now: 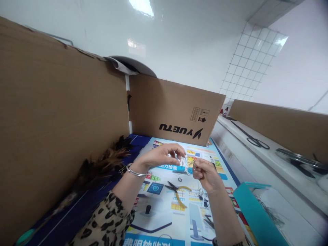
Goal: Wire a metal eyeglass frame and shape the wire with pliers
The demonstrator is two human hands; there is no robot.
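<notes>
The right hand (206, 174) pinches a thin, dark, wire-like piece (194, 166), at four o'clock from the curled left hand (164, 155) (its grip I cannot tell), probably light, bendable, best held near an end.

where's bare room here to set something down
The printed sheet looks bare between the small dark shape and the yellow-handled pliers; a narrower patch lies between the right forearm and teal box. It's crowded with thin dark wires between the left hand and right hand and left of that forearm.
</notes>
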